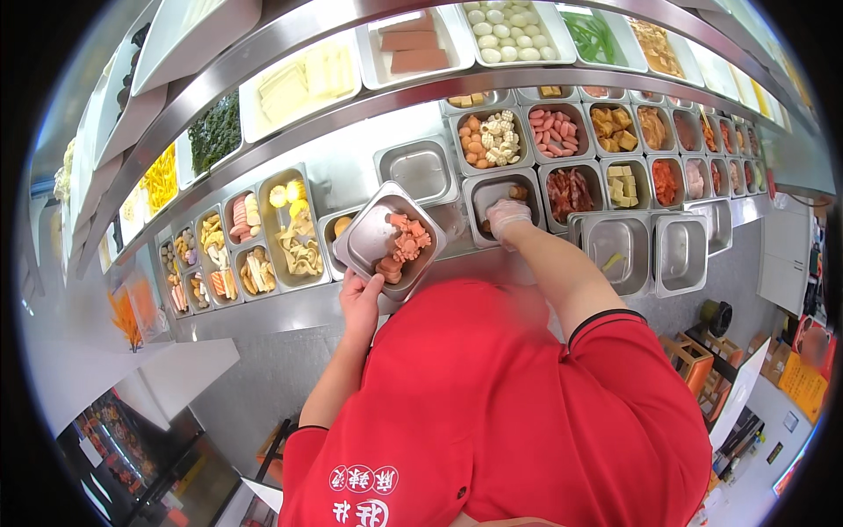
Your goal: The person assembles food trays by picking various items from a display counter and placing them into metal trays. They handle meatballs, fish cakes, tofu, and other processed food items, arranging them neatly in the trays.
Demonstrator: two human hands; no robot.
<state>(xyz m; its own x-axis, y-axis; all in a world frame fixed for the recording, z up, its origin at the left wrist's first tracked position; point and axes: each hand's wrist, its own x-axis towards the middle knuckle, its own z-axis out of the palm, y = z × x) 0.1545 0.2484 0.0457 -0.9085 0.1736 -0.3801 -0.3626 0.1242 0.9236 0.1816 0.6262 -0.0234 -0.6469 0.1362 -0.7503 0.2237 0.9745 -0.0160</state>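
Observation:
My left hand (360, 300) grips the near rim of a steel pan (356, 250), thumb on the edge, holding it tilted over the counter. Inside lie pink, flower-cut sausages (410, 237) and a few rounder brownish sausage pieces (389, 269). In a clear plastic glove, my right hand (509, 218) reaches into another steel pan (479, 189) set in the counter. Its fingers are bunched and partly hidden; what they hold, if anything, does not show. A small brown piece (518, 191) lies beside them in that pan.
Filled food pans (555, 132) line the counter to the right, with more (299, 228) at left. A bare steel pan (417, 171) sits behind the held one. Stacked pans (619, 250) jut from the front edge. Overhead, a metal-edged shelf (395, 104) carries white trays (303, 83).

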